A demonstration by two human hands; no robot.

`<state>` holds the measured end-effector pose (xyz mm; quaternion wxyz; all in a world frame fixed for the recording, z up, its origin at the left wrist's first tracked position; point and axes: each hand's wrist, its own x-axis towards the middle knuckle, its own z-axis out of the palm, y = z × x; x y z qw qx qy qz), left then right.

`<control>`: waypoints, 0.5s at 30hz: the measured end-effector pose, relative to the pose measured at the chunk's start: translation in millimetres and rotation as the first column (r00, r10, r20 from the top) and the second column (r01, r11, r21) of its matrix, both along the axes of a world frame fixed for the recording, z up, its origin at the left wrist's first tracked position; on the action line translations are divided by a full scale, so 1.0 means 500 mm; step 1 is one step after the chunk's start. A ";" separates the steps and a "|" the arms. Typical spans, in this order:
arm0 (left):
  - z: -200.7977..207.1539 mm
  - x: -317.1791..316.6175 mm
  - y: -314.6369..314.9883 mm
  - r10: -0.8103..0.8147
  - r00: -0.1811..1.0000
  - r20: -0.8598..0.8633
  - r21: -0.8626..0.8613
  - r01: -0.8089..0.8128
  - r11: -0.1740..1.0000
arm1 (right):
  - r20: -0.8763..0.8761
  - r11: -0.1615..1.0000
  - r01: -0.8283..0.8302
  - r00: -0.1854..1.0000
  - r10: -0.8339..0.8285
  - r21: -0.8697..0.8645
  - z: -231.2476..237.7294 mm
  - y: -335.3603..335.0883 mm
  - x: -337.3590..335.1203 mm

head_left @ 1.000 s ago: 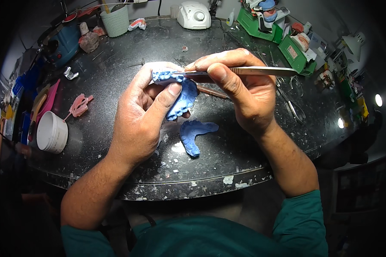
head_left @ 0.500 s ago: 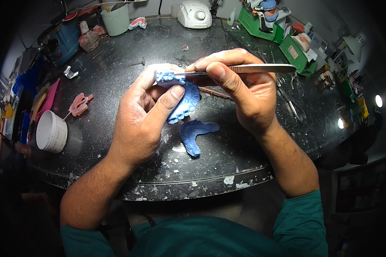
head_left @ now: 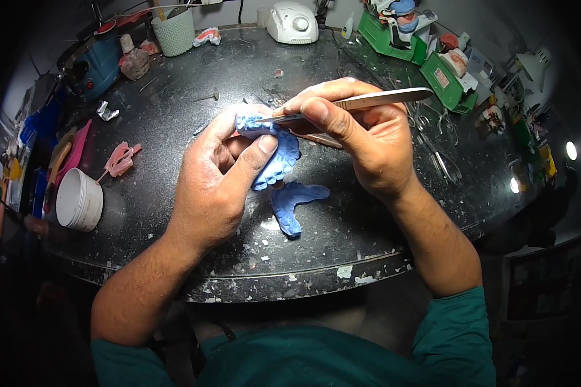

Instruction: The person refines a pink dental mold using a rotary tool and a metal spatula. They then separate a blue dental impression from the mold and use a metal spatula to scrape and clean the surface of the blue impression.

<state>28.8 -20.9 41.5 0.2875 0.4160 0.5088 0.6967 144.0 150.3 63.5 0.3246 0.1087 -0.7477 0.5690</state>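
Note:
My left hand (head_left: pixel 216 174) is closed round a blue dental cast (head_left: pixel 279 161), the thumb pressed on its inner side and a row of teeth turned up. In my right hand (head_left: pixel 361 132) is a scalpel (head_left: pixel 394 97) with a flat metal handle, held like a pen. Its blade lies on the teeth at the cast's far end; the very tip is hard to make out. A second blue dental cast (head_left: pixel 294 205), horseshoe-shaped, rests on the dark bench below my hands. Behind my right fingers lies a brown-handled tool (head_left: pixel 321 140), partly hidden.
At the left stand a white tub (head_left: pixel 79 200) and a pink tree-shaped piece (head_left: pixel 120 158). A white control box (head_left: pixel 293 23) and a woven cup (head_left: pixel 174 32) are at the back. Green bins (head_left: pixel 447 84) hold casts at the far right, with metal pliers (head_left: pixel 440 158) nearer.
The scalpel's handle has tilted up and shifted slightly left with my right hand. The held cast has dipped a little toward me. The other cast lies where it was.

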 end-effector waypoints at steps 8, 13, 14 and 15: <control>0.007 0.008 0.002 0.091 0.993 -0.074 0.043 -0.088 0.995 | -0.088 0.989 0.025 0.995 -0.037 -0.143 -0.010 -0.020 -0.002; 0.008 0.011 0.003 0.208 0.953 -0.219 0.045 -0.203 0.978 | -0.117 0.992 0.050 0.991 -0.064 -0.117 -0.017 -0.023 -0.004; 0.007 0.012 0.004 0.220 0.950 -0.222 0.059 -0.212 0.975 | -0.135 0.992 0.045 0.989 -0.060 -0.115 -0.017 -0.023 -0.006; 0.005 0.012 0.005 0.232 0.947 -0.224 0.072 -0.221 0.973 | -0.134 0.992 0.042 0.989 -0.057 -0.116 -0.017 -0.023 -0.006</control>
